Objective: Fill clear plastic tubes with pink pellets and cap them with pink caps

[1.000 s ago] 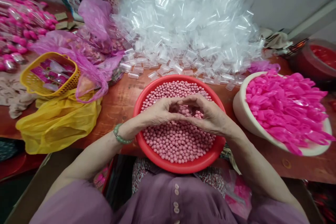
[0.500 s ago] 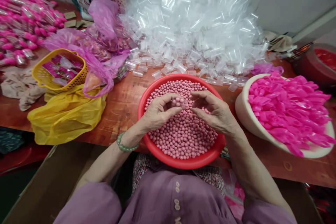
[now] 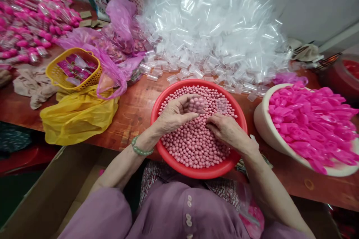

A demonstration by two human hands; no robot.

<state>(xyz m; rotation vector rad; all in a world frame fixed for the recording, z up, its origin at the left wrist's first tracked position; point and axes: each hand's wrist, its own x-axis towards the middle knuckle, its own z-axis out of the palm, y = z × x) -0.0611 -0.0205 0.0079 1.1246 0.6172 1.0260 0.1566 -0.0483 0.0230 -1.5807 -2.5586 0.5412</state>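
My left hand (image 3: 178, 114) holds a clear plastic tube (image 3: 198, 104) with several pink beads inside, pinched between thumb and fingers above the red basin (image 3: 157, 119). Round pink beads (image 3: 193, 149) fill the basin. My right hand (image 3: 224, 129) is down at the beads on the basin's right side, its fingertips drawn together against them. What lies between those fingertips is hidden. Just beyond my right hand, another clear tube (image 3: 221, 105) rests on the beads.
Behind the basin rises a large heap of clear plastic tubes (image 3: 213, 33). A white tub (image 3: 263, 119) of bright pink plastic pieces (image 3: 311, 123) stands at the right. On the left are a yellow basket (image 3: 86, 76), a yellow bag (image 3: 78, 119), a purple bag (image 3: 120, 15) and pink-capped tubes (image 3: 30, 26).
My right hand has dropped from beside the tube to the beads, and its fingers have closed together. My left hand still holds the tube. The view has shifted slightly.
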